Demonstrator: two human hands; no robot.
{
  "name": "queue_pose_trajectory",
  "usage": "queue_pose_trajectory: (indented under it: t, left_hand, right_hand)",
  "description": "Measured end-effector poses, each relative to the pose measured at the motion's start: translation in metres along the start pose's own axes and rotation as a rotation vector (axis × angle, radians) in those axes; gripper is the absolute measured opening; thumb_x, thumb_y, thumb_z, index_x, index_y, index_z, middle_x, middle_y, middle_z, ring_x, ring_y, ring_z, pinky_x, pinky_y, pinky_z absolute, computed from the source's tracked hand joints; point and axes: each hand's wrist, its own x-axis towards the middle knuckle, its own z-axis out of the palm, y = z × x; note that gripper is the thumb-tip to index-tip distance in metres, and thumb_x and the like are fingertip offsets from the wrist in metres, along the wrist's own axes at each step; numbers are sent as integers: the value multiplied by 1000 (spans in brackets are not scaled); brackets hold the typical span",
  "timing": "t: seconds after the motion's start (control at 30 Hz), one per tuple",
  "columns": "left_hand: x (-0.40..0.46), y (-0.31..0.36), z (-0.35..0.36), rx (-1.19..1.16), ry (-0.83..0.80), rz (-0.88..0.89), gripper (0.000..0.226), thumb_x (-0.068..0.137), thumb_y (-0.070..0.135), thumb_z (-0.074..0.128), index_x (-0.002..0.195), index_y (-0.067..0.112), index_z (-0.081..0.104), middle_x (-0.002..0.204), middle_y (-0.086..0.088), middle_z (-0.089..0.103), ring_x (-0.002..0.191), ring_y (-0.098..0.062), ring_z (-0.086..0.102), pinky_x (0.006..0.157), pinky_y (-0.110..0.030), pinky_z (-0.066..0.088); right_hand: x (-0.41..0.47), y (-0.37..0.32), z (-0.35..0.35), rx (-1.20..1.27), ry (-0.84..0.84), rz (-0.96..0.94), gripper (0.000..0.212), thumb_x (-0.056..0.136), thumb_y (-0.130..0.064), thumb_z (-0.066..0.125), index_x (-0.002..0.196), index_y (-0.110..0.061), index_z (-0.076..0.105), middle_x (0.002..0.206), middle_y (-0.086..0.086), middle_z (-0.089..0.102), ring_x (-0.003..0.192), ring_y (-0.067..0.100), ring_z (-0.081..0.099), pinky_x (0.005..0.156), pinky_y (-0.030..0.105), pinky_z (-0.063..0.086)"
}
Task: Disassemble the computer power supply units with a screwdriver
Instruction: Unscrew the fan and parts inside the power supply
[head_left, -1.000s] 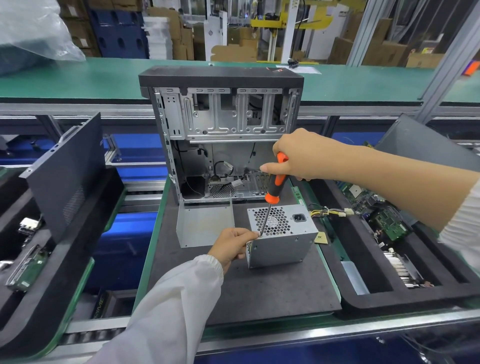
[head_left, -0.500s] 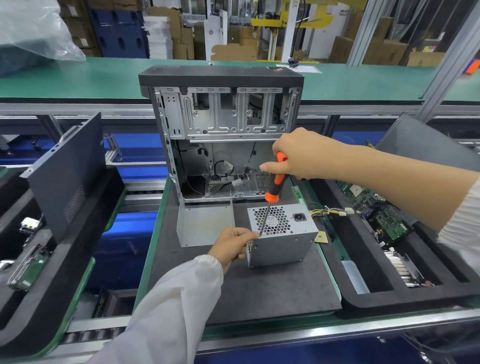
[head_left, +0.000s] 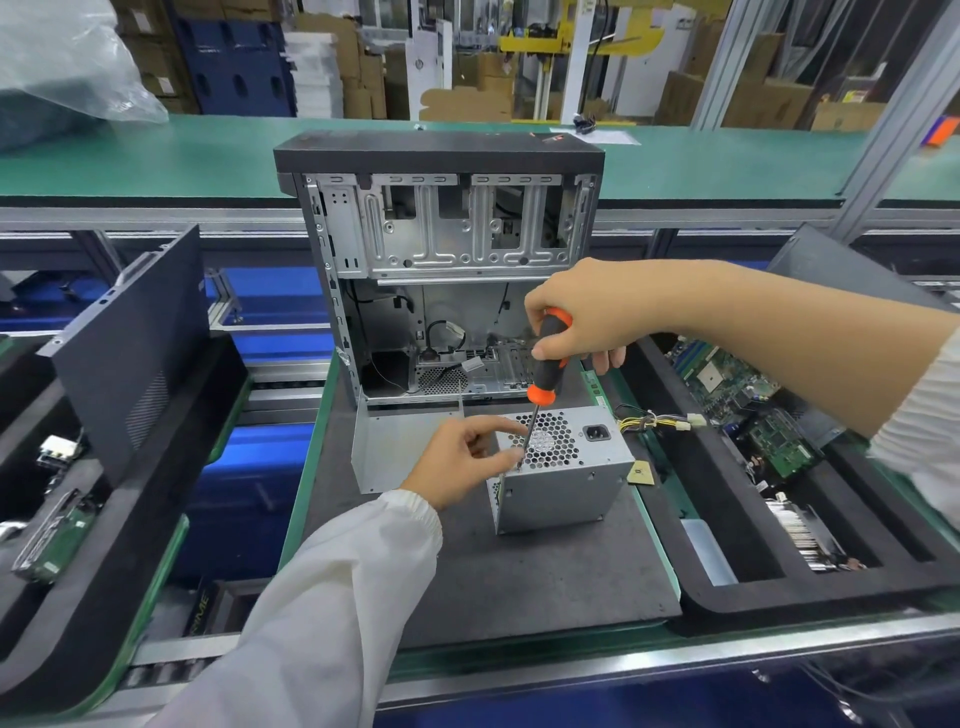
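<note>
Grey matting covers the pallet (head_left: 519, 582) on this conveyor line, and the PSU (head_left: 563, 475) sits on it just in front of the gutted case (head_left: 441, 270), fan grille up. The right hand (head_left: 597, 312) is clenched round the screwdriver (head_left: 543, 371), whose shaft slants down to the near left corner of the grille face. The left hand (head_left: 465, 460) is at that same corner, thumb and forefinger closing on the tip as if to catch a loosened screw; the screw itself is too small to make out.

To do this step well, I judge the driver should stand squarer to the face, with steady downward pressure so the bit stays seated. The box is otherwise unbraced, so the left fingers should pinch the screw without nudging it.

A loose metal plate (head_left: 402, 452) stands just left of the PSU, and its cable bundle (head_left: 654, 421) trails right toward a foam tray (head_left: 810, 592) holding circuit boards (head_left: 727, 376). A side panel (head_left: 130, 353) leans in the left tray, well apart. Nothing crowds the working corner except the plate.
</note>
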Motion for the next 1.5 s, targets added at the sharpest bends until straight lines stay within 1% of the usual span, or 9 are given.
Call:
queue_pose_trajectory:
  t: [0.2,0.4,0.53,0.7,0.87,1.03,1.1,1.33,1.5]
  left_hand:
    - [4,-7,14,-162,-25,-66,13,89,3,67,99,4,75,80,3,66,76,-9,62,79,-21,49]
    - [0,-11,20,-196,21,-64,14,89,4,66,98,9,75,91,-28,62,85,-24,59,89,-41,51]
    - [1,-9,21,-207,35,-48,15,88,4,67,98,11,74,96,-36,61,86,-25,60,87,-37,52]
    - [3,-11,18,-173,28,-56,14,87,3,68,98,10,75,77,-14,56,73,-17,55,73,-18,49]
    - [6,-10,18,-109,26,-63,14,82,6,74,93,14,77,74,-10,55,73,-25,50,79,-48,51]
    - [6,-9,17,-104,27,-42,8,81,7,75,89,10,77,75,-34,51,68,-24,45,68,-37,50]
    - [6,-7,14,-94,32,-34,6,79,9,77,85,12,76,70,-30,45,59,-17,38,58,-21,40]
    - [10,14,2,-161,-75,38,15,85,12,72,98,18,76,78,-19,57,72,-22,55,77,-25,48]
    - [10,20,8,-114,-29,70,10,83,7,73,89,13,76,86,-35,61,78,-28,56,78,-46,50]
  right_hand:
    - [2,-5,7,74,32,-26,24,85,-31,71,88,-10,61,43,-5,63,44,13,66,50,26,58]
    - [2,-1,10,82,49,-27,20,86,-29,70,87,-12,59,46,-5,64,43,14,66,45,21,54]
    - [3,1,9,65,51,-42,21,87,-32,69,89,-13,59,42,-9,61,43,13,65,40,15,48]
    - [4,-6,9,81,83,-26,54,85,-62,55,84,-8,58,45,1,62,42,18,65,40,23,51]
    - [5,-7,2,-139,182,149,74,88,-74,26,66,-7,50,33,3,55,34,14,58,44,24,44]
    - [5,-4,7,-273,240,65,61,93,-61,40,58,-12,43,38,-1,46,46,17,46,48,25,36]
    - [5,-6,10,-325,269,-32,51,96,-54,42,65,-13,42,56,0,44,57,23,46,53,28,37]
    - [2,-21,0,-241,54,-342,18,94,-33,58,109,-24,55,89,-12,35,90,16,42,77,31,35]
    - [-4,-24,-16,-231,-125,-266,61,84,-40,70,136,-32,39,100,-10,47,98,19,55,85,36,46]
